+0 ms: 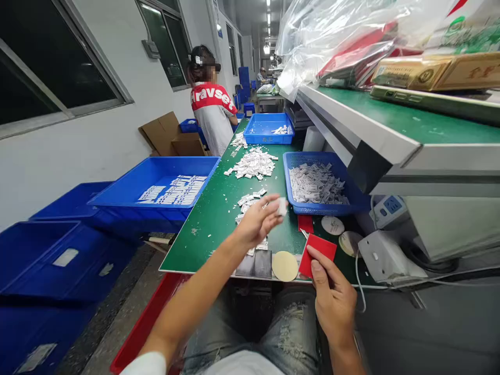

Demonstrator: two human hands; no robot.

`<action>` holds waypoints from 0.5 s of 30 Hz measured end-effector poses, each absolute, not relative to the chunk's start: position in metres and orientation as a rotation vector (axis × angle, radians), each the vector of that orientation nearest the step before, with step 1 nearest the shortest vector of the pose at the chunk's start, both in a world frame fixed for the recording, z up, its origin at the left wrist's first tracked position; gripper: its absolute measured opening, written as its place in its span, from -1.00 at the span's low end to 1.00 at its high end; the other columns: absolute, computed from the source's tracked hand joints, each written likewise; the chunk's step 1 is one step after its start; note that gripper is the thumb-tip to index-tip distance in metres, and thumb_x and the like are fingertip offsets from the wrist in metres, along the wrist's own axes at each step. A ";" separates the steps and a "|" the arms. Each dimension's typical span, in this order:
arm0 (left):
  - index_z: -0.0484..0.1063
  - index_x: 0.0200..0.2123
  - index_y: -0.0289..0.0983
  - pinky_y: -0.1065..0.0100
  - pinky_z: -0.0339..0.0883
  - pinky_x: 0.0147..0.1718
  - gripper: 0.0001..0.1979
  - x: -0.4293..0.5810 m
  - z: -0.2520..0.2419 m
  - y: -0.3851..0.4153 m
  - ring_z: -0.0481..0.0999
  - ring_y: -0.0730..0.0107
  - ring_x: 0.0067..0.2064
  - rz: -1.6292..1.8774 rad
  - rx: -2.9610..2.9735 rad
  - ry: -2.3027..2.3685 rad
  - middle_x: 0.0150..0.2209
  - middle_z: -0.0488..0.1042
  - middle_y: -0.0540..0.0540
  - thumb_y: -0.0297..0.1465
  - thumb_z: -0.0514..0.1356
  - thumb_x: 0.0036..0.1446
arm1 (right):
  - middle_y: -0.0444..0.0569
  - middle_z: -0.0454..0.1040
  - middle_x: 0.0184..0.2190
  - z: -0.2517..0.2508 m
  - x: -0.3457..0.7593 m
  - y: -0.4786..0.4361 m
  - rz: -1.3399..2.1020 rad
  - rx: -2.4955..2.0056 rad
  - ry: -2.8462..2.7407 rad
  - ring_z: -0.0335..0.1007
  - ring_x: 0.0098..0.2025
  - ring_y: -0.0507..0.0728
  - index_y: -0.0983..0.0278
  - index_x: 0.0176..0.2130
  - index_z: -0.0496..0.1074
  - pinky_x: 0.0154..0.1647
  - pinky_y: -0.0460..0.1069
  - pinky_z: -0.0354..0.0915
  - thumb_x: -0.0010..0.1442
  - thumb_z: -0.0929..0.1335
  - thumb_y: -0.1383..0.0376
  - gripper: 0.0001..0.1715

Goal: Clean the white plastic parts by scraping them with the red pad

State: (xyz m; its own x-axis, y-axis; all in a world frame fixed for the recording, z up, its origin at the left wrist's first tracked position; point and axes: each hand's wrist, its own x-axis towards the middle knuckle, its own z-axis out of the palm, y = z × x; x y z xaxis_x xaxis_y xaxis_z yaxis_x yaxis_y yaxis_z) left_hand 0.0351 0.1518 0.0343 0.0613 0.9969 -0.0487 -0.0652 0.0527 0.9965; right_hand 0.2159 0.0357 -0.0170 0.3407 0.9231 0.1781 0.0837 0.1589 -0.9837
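Observation:
My left hand is raised over the green table. A small white piece, slightly blurred, is at its fingertips. Close below the hand lies a pile of small white pieces, partly hidden by it. My right hand pinches a red square sheet between thumb and fingers at the table's near edge. Beside that sheet sit a round cream disc and a dark flat block. Another red piece lies just beyond.
A blue basket full of white pieces stands at the right, under a shelf. Blue bins line the left side, one with white pieces in rows. Another heap and a blue tray are farther back. A person sits beyond.

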 end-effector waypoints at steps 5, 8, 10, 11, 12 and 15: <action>0.45 0.20 -0.23 -0.05 0.52 0.10 -0.60 0.011 0.021 0.232 0.56 0.08 0.13 1.048 1.559 1.429 0.22 0.48 -0.25 -0.21 0.27 0.39 | 0.11 0.74 -0.03 -0.037 0.234 0.022 0.909 -1.362 -0.982 0.70 -0.19 0.22 0.19 -0.02 0.74 -0.18 0.00 0.64 0.30 0.47 -0.05 -0.53; 0.48 0.18 -0.21 -0.03 0.53 0.08 -0.64 -0.015 -0.002 0.235 0.57 0.11 0.11 0.861 1.710 1.554 0.21 0.49 -0.23 -0.23 0.27 0.39 | 0.06 0.73 -0.26 -0.043 0.236 0.038 1.185 -1.264 -0.974 0.51 -0.51 0.05 0.21 -0.01 0.74 -0.52 -0.11 0.48 0.21 0.54 -0.05 -0.50; 0.48 0.18 -0.22 -0.01 0.54 0.07 -0.64 -0.025 -0.014 0.236 0.57 0.12 0.10 0.785 1.746 1.590 0.20 0.50 -0.23 -0.23 0.27 0.39 | -0.02 0.63 -0.46 -0.041 0.231 0.066 1.325 -1.144 -0.916 0.23 -0.67 -0.07 0.23 0.04 0.71 -0.72 -0.20 0.16 0.14 0.59 -0.04 -0.42; 0.48 0.18 -0.23 -0.02 0.54 0.06 -0.63 -0.028 -0.018 0.237 0.58 0.11 0.10 0.779 1.741 1.592 0.20 0.50 -0.23 -0.23 0.27 0.39 | -0.06 0.58 -0.52 -0.039 0.228 0.084 1.336 -1.096 -0.868 0.13 -0.69 -0.10 0.23 0.07 0.70 -0.74 -0.23 0.03 0.10 0.61 -0.04 -0.36; 0.48 0.18 -0.23 -0.02 0.54 0.06 -0.63 -0.029 -0.020 0.238 0.58 0.11 0.10 0.799 1.719 1.584 0.20 0.50 -0.23 -0.23 0.27 0.39 | -0.09 0.55 -0.54 -0.036 0.226 0.103 1.320 -1.060 -0.815 0.08 -0.70 -0.12 0.23 0.10 0.68 -0.73 -0.24 -0.03 0.07 0.62 -0.04 -0.31; 0.48 0.17 -0.23 -0.02 0.54 0.07 -0.64 -0.033 -0.018 0.231 0.57 0.11 0.11 0.987 1.557 1.521 0.20 0.50 -0.23 -0.23 0.27 0.39 | -0.09 0.58 -0.50 -0.024 0.224 0.155 1.209 -1.000 -0.772 0.06 -0.68 -0.15 0.18 0.17 0.63 -0.69 -0.27 0.00 0.02 0.62 -0.08 -0.20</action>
